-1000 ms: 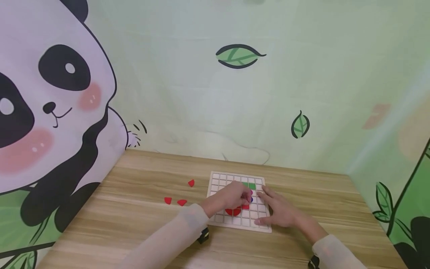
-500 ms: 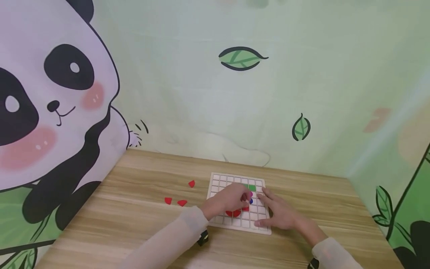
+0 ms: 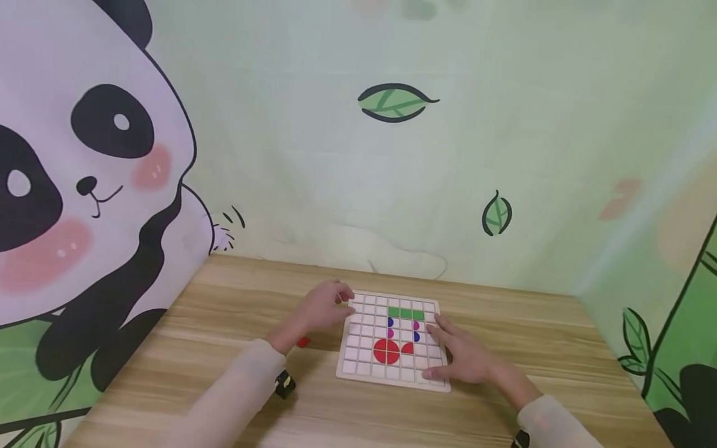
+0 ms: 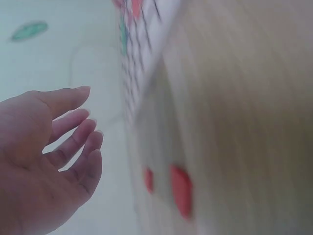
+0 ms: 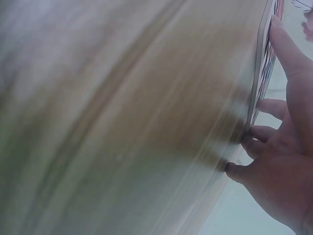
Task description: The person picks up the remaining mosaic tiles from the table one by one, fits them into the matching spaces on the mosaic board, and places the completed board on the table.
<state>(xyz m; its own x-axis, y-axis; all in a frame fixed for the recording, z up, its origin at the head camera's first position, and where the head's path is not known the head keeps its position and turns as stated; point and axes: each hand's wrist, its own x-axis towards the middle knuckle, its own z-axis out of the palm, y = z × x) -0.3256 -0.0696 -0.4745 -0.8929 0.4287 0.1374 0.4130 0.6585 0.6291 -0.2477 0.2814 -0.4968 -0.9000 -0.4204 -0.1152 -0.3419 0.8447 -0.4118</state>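
A white grid board (image 3: 357,367) lies on the table. On it are a green strip (image 3: 406,313), a red disc (image 3: 386,351) of quarter pieces, a single red quarter piece (image 3: 408,348), and small blue and magenta half-rounds. My right hand (image 3: 466,351) rests along the board's right edge, fingers spread, thumb at the near corner. Off the board's left side hovers my left hand (image 3: 320,309), fingers loosely bent with nothing in them. Below it a loose red piece (image 3: 303,342) shows on the table. The left wrist view has two blurred red pieces (image 4: 182,191) below the hand.
The wooden table (image 3: 358,417) stretches out around the board. A cloth backdrop (image 3: 313,155) with a panda (image 3: 33,261) and leaves rises behind the table and at both sides.
My left hand has moved left from above the board to beside it, uncovering the pieces in the middle and covering some loose red ones. The right hand keeps its place.
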